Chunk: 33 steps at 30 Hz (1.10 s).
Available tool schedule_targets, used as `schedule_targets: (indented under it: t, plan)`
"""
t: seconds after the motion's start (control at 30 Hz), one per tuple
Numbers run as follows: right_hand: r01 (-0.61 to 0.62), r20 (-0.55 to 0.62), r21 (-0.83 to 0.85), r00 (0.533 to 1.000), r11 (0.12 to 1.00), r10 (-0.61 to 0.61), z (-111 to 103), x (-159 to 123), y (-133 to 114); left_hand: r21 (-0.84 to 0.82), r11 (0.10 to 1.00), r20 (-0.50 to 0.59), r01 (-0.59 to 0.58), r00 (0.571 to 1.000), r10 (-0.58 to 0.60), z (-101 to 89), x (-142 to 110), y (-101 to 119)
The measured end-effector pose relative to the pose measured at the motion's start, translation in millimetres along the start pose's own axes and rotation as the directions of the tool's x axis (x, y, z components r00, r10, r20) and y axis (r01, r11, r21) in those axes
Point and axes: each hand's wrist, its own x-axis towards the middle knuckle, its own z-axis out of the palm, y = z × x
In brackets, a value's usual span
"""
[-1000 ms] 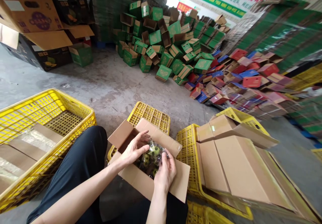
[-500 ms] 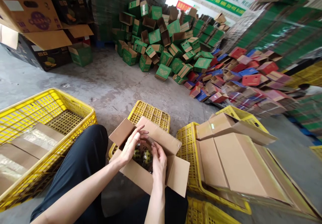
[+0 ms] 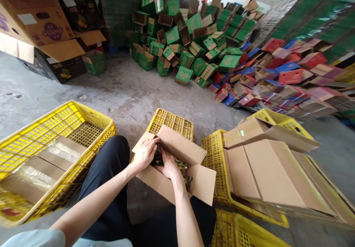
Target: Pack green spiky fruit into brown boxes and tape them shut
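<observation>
An open cardboard box (image 3: 158, 182) rests in front of my lap, its flaps spread outward. Inside are dark green, round-looking items in clear wrapping (image 3: 181, 165), partly covered by my hands. My left hand (image 3: 144, 154) is at the box's left side with its fingers bent and close together; what they grip, if anything, is hidden. My right hand (image 3: 169, 166) reaches into the middle of the box. Its fingers are stretched toward the far left corner and its thumb is apart, touching the wrapped contents.
A yellow crate (image 3: 95, 117) on the left holds taped cardboard boxes (image 3: 58, 158). Another yellow crate (image 3: 212, 147) on the right carries flattened cardboard (image 3: 274, 165). An overturned-looking yellow crate (image 3: 173, 121) lies beyond the box. Green cartons (image 3: 184, 75) and red-blue cartons (image 3: 290, 77) are heaped behind.
My right hand has moved left and deeper into the box. My left hand has gone from spread fingers to bent fingers at the box's left side. The view has shifted slightly.
</observation>
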Motion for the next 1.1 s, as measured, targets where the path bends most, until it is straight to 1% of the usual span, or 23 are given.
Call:
schedule_targets:
  t: [0.07, 0.13, 0.27, 0.3, 0.33, 0.4, 0.47, 0.53, 0.6, 0.67, 0.77, 0.83, 0.87, 0.9, 1.0, 1.1]
  plan:
    - [-0.059, 0.035, -0.112, 0.997, 0.992, 0.063, -3, 7, -11, 0.023, 0.999, -0.009, -0.036, 0.999, 0.036, 7.7, -3, -9]
    - [-0.108, 0.026, -0.17, 0.993, 0.98, 0.114, -8, 8, -17, 0.013, 0.998, -0.012, -0.055, 0.998, 0.055, 10.8, -5, -15]
    - [-0.236, -0.032, -0.256, 0.971, 0.937, 0.236, -24, -11, -10, 0.002, 0.997, 0.003, -0.079, 0.997, 0.079, 9.5, -5, -19]
    - [-0.243, -0.038, -0.264, 0.97, 0.933, 0.241, -28, -17, -8, 0.014, 0.996, 0.004, -0.088, 0.996, 0.088, 9.1, -5, -19]
    - [-0.22, -0.034, -0.263, 0.975, 0.939, 0.219, -31, -21, -8, 0.034, 0.994, 0.004, -0.1, 0.995, 0.1, 9.0, -5, -19]
    - [-0.108, 0.013, -0.222, 0.993, 0.969, 0.114, -33, -23, -13, 0.086, 0.989, 0.002, -0.123, 0.992, 0.123, 9.2, -6, -20]
    - [-0.012, 0.088, -0.147, 0.996, 0.989, 0.025, -28, -14, -26, 0.142, 0.979, 0.011, -0.145, 0.989, 0.145, 9.7, -7, -21]
    - [-0.023, 0.151, -0.094, 0.988, 0.995, 0.037, -19, 2, -42, 0.197, 0.966, 0.021, -0.168, 0.986, 0.167, 10.2, -9, -23]
    - [-0.05, 0.167, -0.066, 0.984, 0.997, 0.06, -12, 16, -53, 0.255, 0.948, 0.026, -0.189, 0.982, 0.189, 10.8, -10, -25]
    - [-0.056, 0.163, -0.037, 0.985, 0.998, 0.061, -11, 20, -55, 0.297, 0.932, 0.034, -0.206, 0.978, 0.205, 11.4, -10, -27]
    - [-0.086, 0.101, -0.031, 0.991, 0.996, 0.089, -21, 2, -38, 0.318, 0.921, 0.044, -0.224, 0.974, 0.222, 12.0, -11, -27]
    - [-0.151, 0.048, -0.071, 0.987, 0.986, 0.155, -29, -17, -21, 0.32, 0.918, 0.039, -0.234, 0.971, 0.234, 12.1, -10, -26]
    - [-0.19, 0.046, -0.099, 0.98, 0.977, 0.195, -32, -24, -12, 0.322, 0.917, 0.035, -0.238, 0.97, 0.239, 12.1, -10, -25]
    - [-0.214, 0.073, -0.13, 0.972, 0.968, 0.225, -33, -30, -4, 0.323, 0.915, 0.03, -0.24, 0.969, 0.244, 12.1, -10, -24]
    - [-0.226, 0.094, -0.162, 0.965, 0.961, 0.243, -30, -34, 12, 0.328, 0.914, 0.012, -0.239, 0.969, 0.249, 12.1, -9, -22]
    - [-0.205, 0.058, -0.151, 0.975, 0.967, 0.216, -25, -31, 14, 0.338, 0.912, 0.018, -0.234, 0.97, 0.242, 12.8, -9, -22]
